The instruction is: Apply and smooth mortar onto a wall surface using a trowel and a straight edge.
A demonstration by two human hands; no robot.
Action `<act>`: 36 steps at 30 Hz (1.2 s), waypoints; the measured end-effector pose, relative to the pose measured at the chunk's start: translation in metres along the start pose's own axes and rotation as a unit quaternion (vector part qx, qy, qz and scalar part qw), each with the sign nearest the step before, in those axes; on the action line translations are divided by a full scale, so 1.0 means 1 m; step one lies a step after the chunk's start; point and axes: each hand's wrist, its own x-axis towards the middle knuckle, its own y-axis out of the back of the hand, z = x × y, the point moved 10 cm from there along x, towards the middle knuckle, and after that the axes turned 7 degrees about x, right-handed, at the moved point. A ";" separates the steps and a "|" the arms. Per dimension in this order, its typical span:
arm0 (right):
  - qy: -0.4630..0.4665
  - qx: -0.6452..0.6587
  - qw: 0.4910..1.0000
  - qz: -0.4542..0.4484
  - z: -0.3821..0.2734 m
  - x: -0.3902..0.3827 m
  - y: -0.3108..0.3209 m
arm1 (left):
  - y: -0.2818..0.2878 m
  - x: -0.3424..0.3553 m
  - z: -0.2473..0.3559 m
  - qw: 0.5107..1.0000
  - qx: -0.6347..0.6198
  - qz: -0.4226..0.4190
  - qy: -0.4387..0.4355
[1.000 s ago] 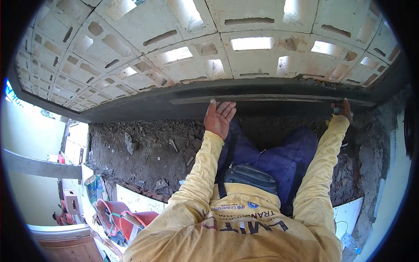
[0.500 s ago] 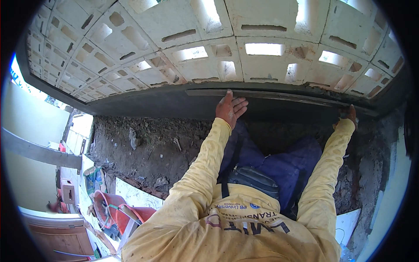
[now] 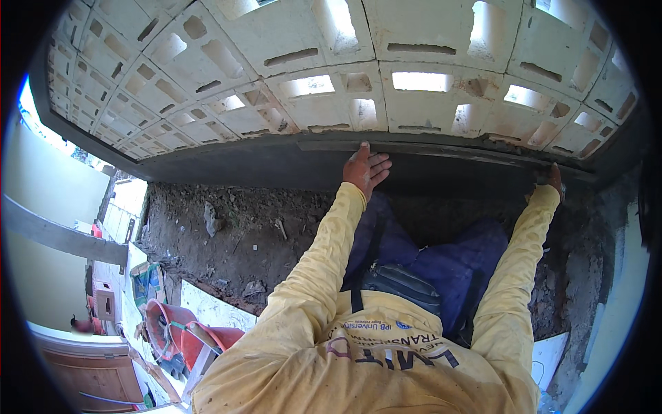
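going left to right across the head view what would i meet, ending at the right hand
Brown wooden panel → red buckets → pale stick-like piece → left hand → right hand.

Before me, the strip (image 3: 448, 150) lies along the band (image 3: 276, 169) below the block wall (image 3: 414, 103), my left hand (image 3: 367, 170) toward its left end, my right hand (image 3: 552, 181) toward its right. Buckets (image 3: 224, 337) sit left, past the soil (image 3: 241, 224).

Dark grey plastered band (image 3: 262, 164) with long thin bar (image 3: 448, 152) set against it; below, rough dirt ground (image 3: 181, 201) carrying a grey lump (image 3: 212, 219), pale stick (image 3: 281, 228) and small white scrap (image 3: 255, 247), white slab (image 3: 215, 303) at its near edge.
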 end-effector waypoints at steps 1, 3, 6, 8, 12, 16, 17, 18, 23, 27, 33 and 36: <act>-0.015 -0.030 0.999 0.030 0.003 -0.019 -0.010 | 0.005 0.001 0.001 1.000 -0.001 0.004 -0.005; -0.024 -0.060 0.996 0.066 0.001 -0.025 -0.008 | 0.002 -0.003 0.005 1.000 0.002 0.013 -0.011; -0.016 -0.016 0.999 0.044 0.003 0.009 0.014 | -0.007 -0.005 0.001 1.000 0.001 0.018 -0.007; -0.011 0.019 0.999 0.026 0.008 0.018 0.012 | -0.004 -0.005 0.000 1.000 -0.005 0.026 -0.003; -0.010 0.103 0.994 0.023 0.017 0.024 0.010 | 0.000 -0.001 -0.002 1.000 -0.014 0.017 -0.010; 0.001 0.060 0.998 -0.010 0.011 0.021 0.006 | -0.001 -0.001 0.000 1.000 0.002 0.026 -0.011; -0.013 0.054 0.998 -0.016 0.011 0.019 0.004 | -0.001 0.000 0.000 1.000 0.002 0.025 -0.010; -0.012 0.054 0.998 -0.014 0.009 0.018 0.003 | 0.001 0.001 -0.001 1.000 0.005 0.024 -0.011; 0.010 0.055 0.998 0.033 0.003 -0.003 -0.003 | 0.001 0.000 0.002 1.000 0.011 0.023 -0.016; 0.013 -0.022 0.998 0.053 -0.009 -0.016 -0.001 | 0.000 0.001 0.000 0.999 0.023 0.028 -0.003; 0.022 0.056 0.997 0.056 -0.008 -0.024 -0.013 | 0.006 0.002 0.002 0.999 0.029 0.040 -0.010; 0.017 0.031 0.999 0.032 -0.009 -0.023 -0.012 | 0.003 0.000 0.004 0.999 0.028 0.041 -0.013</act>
